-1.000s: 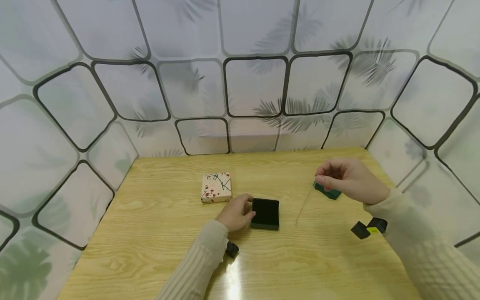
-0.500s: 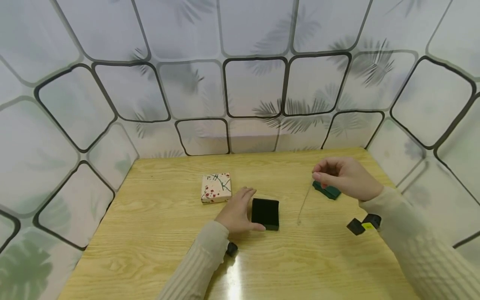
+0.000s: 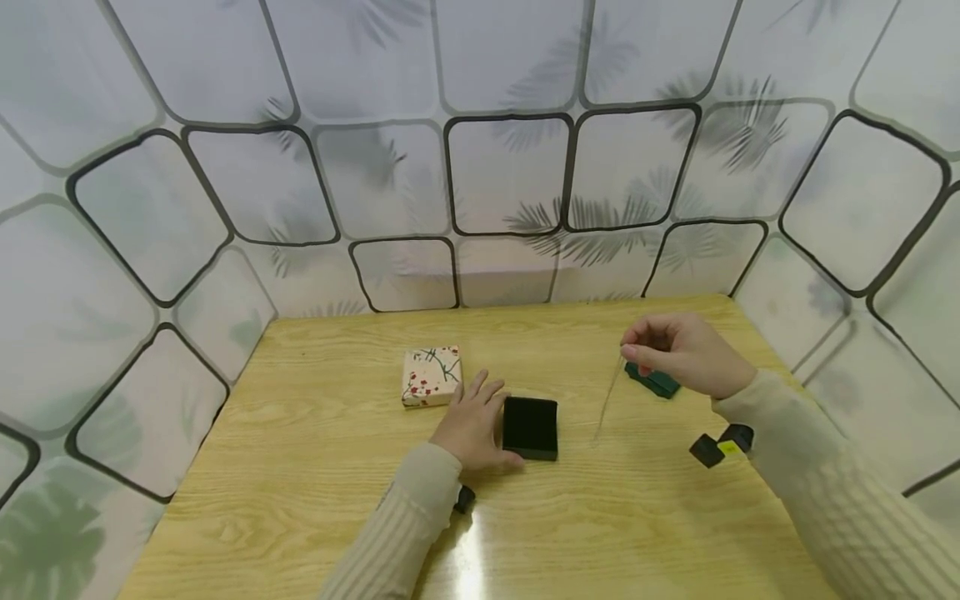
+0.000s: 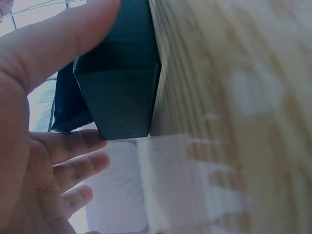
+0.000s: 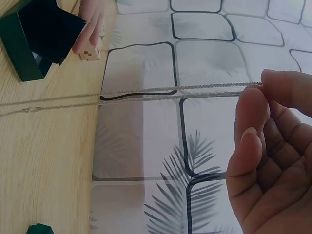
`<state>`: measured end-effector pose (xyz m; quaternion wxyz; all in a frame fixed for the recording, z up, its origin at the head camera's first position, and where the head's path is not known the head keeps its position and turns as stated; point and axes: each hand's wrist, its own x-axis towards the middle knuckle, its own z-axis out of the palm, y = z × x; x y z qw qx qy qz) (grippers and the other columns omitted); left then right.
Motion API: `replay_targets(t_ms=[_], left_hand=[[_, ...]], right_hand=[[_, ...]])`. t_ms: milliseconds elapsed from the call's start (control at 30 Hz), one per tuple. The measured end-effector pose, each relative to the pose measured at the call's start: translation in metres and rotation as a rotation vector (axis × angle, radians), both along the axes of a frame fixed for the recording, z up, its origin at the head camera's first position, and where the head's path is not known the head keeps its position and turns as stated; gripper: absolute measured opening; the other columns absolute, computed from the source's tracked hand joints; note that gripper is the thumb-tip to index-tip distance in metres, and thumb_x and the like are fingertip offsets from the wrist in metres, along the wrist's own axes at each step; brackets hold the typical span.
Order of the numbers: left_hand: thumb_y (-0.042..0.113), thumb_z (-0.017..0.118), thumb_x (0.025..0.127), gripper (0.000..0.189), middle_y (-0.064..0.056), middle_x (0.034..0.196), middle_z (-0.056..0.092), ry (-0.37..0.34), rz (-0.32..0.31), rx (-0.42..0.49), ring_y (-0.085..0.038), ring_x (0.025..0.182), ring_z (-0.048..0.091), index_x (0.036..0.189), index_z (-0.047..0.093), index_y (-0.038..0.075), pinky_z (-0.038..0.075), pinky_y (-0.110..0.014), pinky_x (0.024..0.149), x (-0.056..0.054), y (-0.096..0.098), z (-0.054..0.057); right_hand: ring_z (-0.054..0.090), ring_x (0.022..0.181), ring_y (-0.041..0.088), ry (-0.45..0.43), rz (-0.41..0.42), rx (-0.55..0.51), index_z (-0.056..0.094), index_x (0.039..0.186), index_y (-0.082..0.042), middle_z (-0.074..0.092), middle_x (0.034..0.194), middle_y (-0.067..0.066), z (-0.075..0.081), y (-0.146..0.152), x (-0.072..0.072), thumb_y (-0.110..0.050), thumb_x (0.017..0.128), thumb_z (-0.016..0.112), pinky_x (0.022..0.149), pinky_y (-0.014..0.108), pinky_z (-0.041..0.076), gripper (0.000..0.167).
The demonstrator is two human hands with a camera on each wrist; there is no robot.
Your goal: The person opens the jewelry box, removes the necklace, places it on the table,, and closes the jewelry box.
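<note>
My left hand (image 3: 468, 429) lies beside a dark green box (image 3: 530, 455) with a black inside. Its fingers are straight and spread along the box's left side, the thumb near the front corner. In the left wrist view a fingertip is right at the edge of the box (image 4: 117, 102). A black pad (image 5: 53, 29) sits tilted in the box in the right wrist view. Raised over the table on the right, my right hand (image 3: 686, 354) pinches a thin chain necklace (image 3: 609, 396) between thumb and fingertips. The doubled chain (image 5: 146, 92) hangs straight down, its lower end near table height.
A cream box with red flowers (image 3: 432, 377) lies behind and left of my left hand. The green lid-like piece (image 3: 654, 382) rests under the right hand. Wood-grain tabletop (image 3: 300, 433) surrounds them, with a patterned curtain (image 3: 510, 183) behind. Wrist cameras stick out below both hands.
My left fingers were curled at the box's left edge and have straightened and spread. The right hand has drifted slightly left with the chain. The boxes have stayed put.
</note>
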<state>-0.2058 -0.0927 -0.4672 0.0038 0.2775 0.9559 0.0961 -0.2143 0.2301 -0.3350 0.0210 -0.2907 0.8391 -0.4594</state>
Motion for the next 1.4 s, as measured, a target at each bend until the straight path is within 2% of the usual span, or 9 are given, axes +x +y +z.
replay_targets(t_ms=[167, 333, 433, 733, 967, 1200, 1400], left_hand=[[0.073, 0.069, 0.067, 0.105, -0.005, 0.153, 0.033, -0.033, 0.009, -0.005, -0.027, 0.146, 0.009, 0.145, 0.041, 0.008, 0.014, -0.055, 0.114, 0.000, 0.000, 0.002], [0.072, 0.069, 0.069, 0.104, -0.006, 0.152, 0.034, -0.044, 0.007, -0.004, -0.027, 0.146, 0.010, 0.145, 0.041, 0.007, 0.015, -0.054, 0.114, -0.001, 0.000, 0.002], [0.071, 0.070, 0.069, 0.104, -0.006, 0.152, 0.034, -0.047, 0.005, 0.002, -0.027, 0.146, 0.011, 0.145, 0.041, 0.006, 0.015, -0.054, 0.114, -0.001, -0.001, 0.002], [0.070, 0.070, 0.070, 0.104, -0.007, 0.152, 0.034, -0.066, 0.003, 0.005, -0.027, 0.146, 0.011, 0.146, 0.039, 0.005, 0.014, -0.053, 0.115, -0.003, -0.001, 0.001], [0.069, 0.070, 0.071, 0.104, -0.007, 0.152, 0.034, -0.066, -0.002, 0.005, -0.028, 0.146, 0.012, 0.145, 0.039, 0.004, 0.016, -0.054, 0.115, -0.003, -0.001, -0.001], [0.070, 0.070, 0.071, 0.104, -0.007, 0.151, 0.035, -0.063, -0.005, 0.006, -0.028, 0.146, 0.012, 0.146, 0.039, 0.004, 0.017, -0.054, 0.114, -0.004, -0.001, -0.002], [0.070, 0.069, 0.071, 0.104, -0.006, 0.152, 0.034, -0.067, -0.002, 0.005, -0.027, 0.146, 0.012, 0.146, 0.039, 0.005, 0.016, -0.053, 0.115, -0.004, 0.000, -0.001]], right_hand=[[0.060, 0.062, 0.020, -0.011, -0.024, 0.051, 0.066, 0.097, -0.009, 0.064, 0.075, 0.005, -0.002, -0.001, -0.007, -0.017, 0.095, 0.062, 0.056, 0.032, 0.051, 0.010], [0.060, 0.065, 0.021, -0.053, -0.072, 0.094, 0.065, 0.099, -0.006, 0.064, 0.078, 0.006, -0.003, -0.001, -0.018, -0.022, 0.096, 0.062, 0.058, 0.031, 0.050, 0.016], [0.061, 0.067, 0.021, -0.079, -0.096, 0.113, 0.065, 0.100, -0.004, 0.064, 0.079, 0.008, -0.004, -0.001, -0.026, -0.026, 0.096, 0.062, 0.059, 0.032, 0.051, 0.022], [0.063, 0.073, 0.022, -0.117, -0.131, 0.178, 0.064, 0.102, -0.007, 0.063, 0.084, 0.008, -0.013, 0.001, -0.052, -0.031, 0.096, 0.061, 0.064, 0.034, 0.055, 0.026], [0.064, 0.076, 0.021, -0.143, -0.172, 0.268, 0.065, 0.105, -0.009, 0.064, 0.089, 0.006, -0.025, -0.002, -0.074, -0.033, 0.096, 0.061, 0.070, 0.034, 0.054, 0.026], [0.064, 0.073, 0.021, -0.103, -0.171, 0.345, 0.066, 0.102, -0.008, 0.065, 0.085, 0.004, -0.041, -0.014, -0.097, -0.027, 0.096, 0.061, 0.064, 0.034, 0.053, 0.021], [0.066, 0.075, 0.025, -0.103, -0.178, 0.406, 0.067, 0.103, -0.005, 0.067, 0.083, 0.002, -0.053, -0.022, -0.111, -0.024, 0.096, 0.061, 0.066, 0.034, 0.052, 0.021]])
